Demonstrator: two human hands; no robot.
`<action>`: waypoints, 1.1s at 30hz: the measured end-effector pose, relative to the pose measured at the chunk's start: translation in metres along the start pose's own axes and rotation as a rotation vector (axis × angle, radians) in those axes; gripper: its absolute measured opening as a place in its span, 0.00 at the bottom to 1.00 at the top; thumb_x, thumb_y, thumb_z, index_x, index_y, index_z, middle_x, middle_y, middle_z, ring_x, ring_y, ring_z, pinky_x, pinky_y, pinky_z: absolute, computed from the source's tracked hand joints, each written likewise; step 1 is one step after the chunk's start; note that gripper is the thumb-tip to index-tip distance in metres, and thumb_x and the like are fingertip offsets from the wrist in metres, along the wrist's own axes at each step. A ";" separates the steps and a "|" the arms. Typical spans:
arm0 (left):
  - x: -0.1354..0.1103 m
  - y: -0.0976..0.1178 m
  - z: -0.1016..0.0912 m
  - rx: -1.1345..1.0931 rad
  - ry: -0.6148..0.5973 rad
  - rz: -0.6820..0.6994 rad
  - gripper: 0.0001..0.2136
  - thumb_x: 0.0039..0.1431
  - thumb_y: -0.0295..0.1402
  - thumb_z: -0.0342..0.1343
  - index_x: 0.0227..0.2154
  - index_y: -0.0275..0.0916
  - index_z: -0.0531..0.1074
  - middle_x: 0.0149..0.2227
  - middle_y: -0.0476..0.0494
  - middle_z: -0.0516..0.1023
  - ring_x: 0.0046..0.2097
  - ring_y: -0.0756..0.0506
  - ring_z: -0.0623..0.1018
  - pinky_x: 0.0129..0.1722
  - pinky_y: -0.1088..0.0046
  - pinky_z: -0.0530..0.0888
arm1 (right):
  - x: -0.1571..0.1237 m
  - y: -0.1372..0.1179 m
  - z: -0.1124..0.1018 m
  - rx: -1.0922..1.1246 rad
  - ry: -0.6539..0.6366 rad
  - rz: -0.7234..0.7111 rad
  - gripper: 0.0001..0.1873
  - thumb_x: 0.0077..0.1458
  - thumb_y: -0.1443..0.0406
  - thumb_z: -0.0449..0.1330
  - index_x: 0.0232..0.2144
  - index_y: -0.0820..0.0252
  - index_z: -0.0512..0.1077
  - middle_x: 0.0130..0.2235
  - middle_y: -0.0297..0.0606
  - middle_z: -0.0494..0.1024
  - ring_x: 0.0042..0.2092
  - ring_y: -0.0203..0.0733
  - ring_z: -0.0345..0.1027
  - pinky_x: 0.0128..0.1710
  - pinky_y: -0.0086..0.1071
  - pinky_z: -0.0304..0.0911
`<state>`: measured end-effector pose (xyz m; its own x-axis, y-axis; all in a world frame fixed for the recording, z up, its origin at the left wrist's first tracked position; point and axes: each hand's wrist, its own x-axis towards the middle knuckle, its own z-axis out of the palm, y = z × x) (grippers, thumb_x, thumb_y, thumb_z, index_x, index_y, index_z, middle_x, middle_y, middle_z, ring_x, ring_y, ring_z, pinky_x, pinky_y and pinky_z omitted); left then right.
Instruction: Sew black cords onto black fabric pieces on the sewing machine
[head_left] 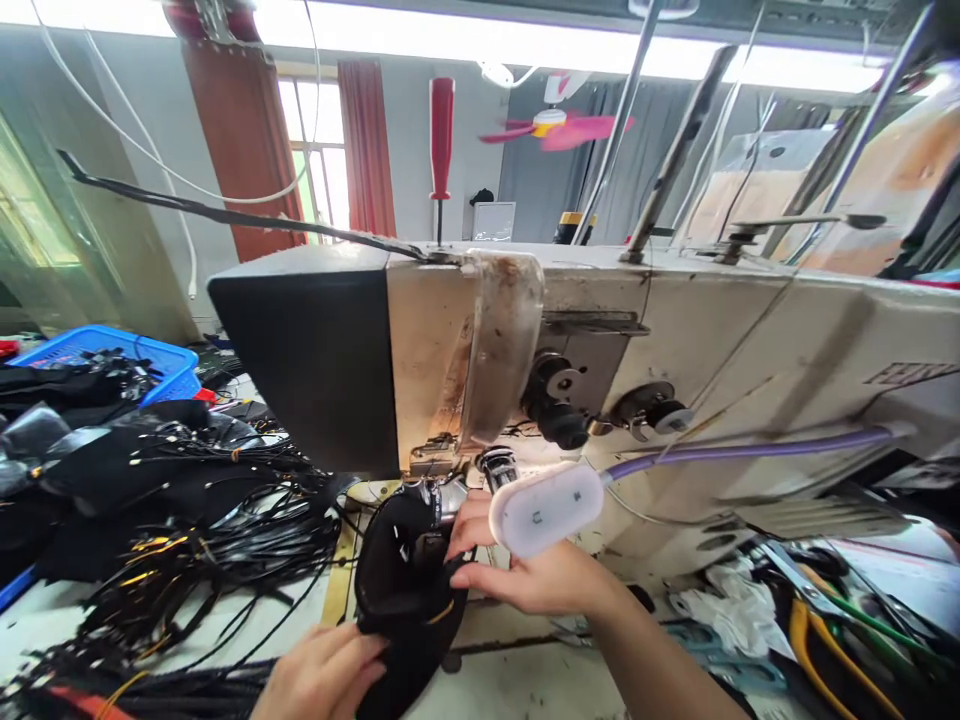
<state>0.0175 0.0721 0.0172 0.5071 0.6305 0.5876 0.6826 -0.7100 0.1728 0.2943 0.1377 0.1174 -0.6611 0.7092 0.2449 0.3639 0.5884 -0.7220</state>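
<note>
A curved, hollow piece of black fabric [409,610], cap-like in shape, sits beneath the head of a sewing machine [435,350]. On its near left side, the bent fingers of my left hand [322,670] close against the cloth. My right hand [525,580] pinches the fabric's right edge between thumb and fingers, close to the presser-foot area. A white oval lamp [551,508] on a purple flexible arm hides part of that hand. The needle and the exact stitching point are hidden.
Black cords and dark cloth [225,540] heap up at the left beside a blue basket [161,360]. Pliers with yellow handles [825,650], blue-handled scissors [735,660] and crumpled white tissue [731,600] lie at right. A red screwdriver [442,140] stands upright on the machine.
</note>
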 end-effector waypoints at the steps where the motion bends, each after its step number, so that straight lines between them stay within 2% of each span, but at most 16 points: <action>1: 0.000 -0.009 -0.009 -0.042 -0.044 -0.017 0.12 0.69 0.32 0.44 0.40 0.41 0.74 0.32 0.46 0.81 0.32 0.50 0.80 0.33 0.80 0.76 | -0.002 0.003 -0.001 -0.004 -0.005 0.026 0.10 0.56 0.59 0.63 0.37 0.57 0.76 0.40 0.38 0.79 0.45 0.45 0.72 0.52 0.39 0.65; 3: 0.001 -0.029 -0.025 -0.118 -0.105 -0.047 0.12 0.68 0.33 0.45 0.39 0.41 0.75 0.29 0.49 0.79 0.30 0.51 0.79 0.30 0.83 0.74 | -0.005 0.009 -0.005 0.008 0.013 0.049 0.10 0.56 0.59 0.63 0.38 0.57 0.75 0.41 0.40 0.78 0.46 0.46 0.72 0.53 0.40 0.65; 6: 0.005 -0.052 -0.038 -0.171 -0.114 -0.115 0.13 0.68 0.33 0.46 0.35 0.41 0.77 0.24 0.51 0.76 0.25 0.52 0.76 0.25 0.83 0.71 | -0.007 0.013 -0.011 0.050 0.061 0.058 0.11 0.55 0.59 0.62 0.39 0.58 0.74 0.44 0.42 0.78 0.49 0.48 0.71 0.53 0.41 0.65; 11: 0.012 -0.063 -0.039 -0.255 -0.099 -0.275 0.11 0.65 0.32 0.50 0.34 0.42 0.79 0.27 0.49 0.77 0.29 0.51 0.76 0.30 0.80 0.70 | -0.009 0.009 -0.019 -0.003 0.063 0.064 0.12 0.54 0.58 0.62 0.37 0.59 0.75 0.41 0.41 0.78 0.46 0.48 0.71 0.52 0.41 0.66; 13: 0.015 -0.066 -0.041 -0.318 -0.080 -0.392 0.09 0.61 0.34 0.55 0.32 0.42 0.80 0.27 0.48 0.78 0.30 0.50 0.75 0.31 0.78 0.69 | -0.010 0.007 -0.023 -0.033 0.052 0.075 0.12 0.53 0.57 0.63 0.36 0.59 0.75 0.41 0.42 0.77 0.46 0.49 0.70 0.51 0.41 0.66; 15: 0.018 -0.070 -0.044 -0.484 0.009 -0.598 0.06 0.54 0.36 0.62 0.28 0.42 0.81 0.26 0.48 0.78 0.30 0.49 0.74 0.32 0.77 0.69 | -0.011 0.004 -0.025 -0.044 0.000 0.075 0.12 0.52 0.57 0.63 0.35 0.59 0.75 0.40 0.41 0.77 0.46 0.49 0.70 0.52 0.41 0.65; 17: 0.023 -0.073 -0.045 -0.681 0.160 -0.809 0.07 0.46 0.37 0.67 0.25 0.40 0.80 0.26 0.48 0.78 0.30 0.48 0.74 0.32 0.76 0.69 | -0.011 0.002 -0.026 -0.033 -0.061 0.061 0.12 0.52 0.56 0.62 0.34 0.58 0.75 0.40 0.40 0.77 0.46 0.48 0.70 0.52 0.41 0.64; 19: 0.030 -0.073 -0.042 -0.815 0.288 -0.922 0.09 0.42 0.38 0.70 0.25 0.40 0.80 0.27 0.49 0.79 0.32 0.49 0.74 0.34 0.77 0.69 | -0.011 0.001 -0.026 -0.029 -0.098 0.056 0.12 0.52 0.56 0.61 0.33 0.58 0.75 0.38 0.39 0.76 0.46 0.48 0.69 0.52 0.41 0.63; 22: 0.046 -0.066 -0.035 -0.946 0.368 -0.936 0.13 0.42 0.41 0.70 0.28 0.39 0.78 0.31 0.49 0.80 0.36 0.49 0.76 0.39 0.78 0.70 | -0.011 -0.001 -0.024 -0.066 -0.119 0.069 0.11 0.53 0.56 0.61 0.30 0.58 0.75 0.35 0.38 0.76 0.46 0.49 0.68 0.52 0.42 0.62; 25: 0.062 -0.052 -0.029 -1.132 0.424 -0.944 0.16 0.40 0.43 0.70 0.28 0.39 0.75 0.30 0.50 0.79 0.39 0.47 0.79 0.41 0.75 0.72 | -0.011 0.001 -0.023 -0.095 -0.135 0.067 0.11 0.54 0.56 0.61 0.30 0.58 0.74 0.34 0.37 0.75 0.46 0.49 0.67 0.51 0.40 0.61; 30: 0.082 -0.034 -0.028 -1.303 0.522 -0.927 0.17 0.37 0.36 0.72 0.29 0.38 0.73 0.27 0.54 0.76 0.32 0.51 0.79 0.36 0.77 0.73 | -0.009 0.007 -0.024 -0.137 -0.161 0.036 0.12 0.52 0.55 0.67 0.31 0.57 0.74 0.35 0.36 0.75 0.43 0.45 0.68 0.46 0.36 0.63; 33: 0.094 -0.027 -0.027 -1.340 0.555 -0.895 0.20 0.35 0.31 0.72 0.35 0.40 0.75 0.30 0.53 0.77 0.31 0.52 0.79 0.36 0.76 0.74 | -0.009 0.008 -0.026 -0.174 -0.190 0.010 0.11 0.56 0.55 0.63 0.31 0.56 0.75 0.34 0.36 0.75 0.42 0.44 0.69 0.45 0.36 0.63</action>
<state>0.0323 0.1424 0.0895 -0.1893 0.9788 0.0783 -0.4039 -0.1503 0.9024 0.3203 0.1466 0.1261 -0.7619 0.6399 0.1004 0.4682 0.6512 -0.5973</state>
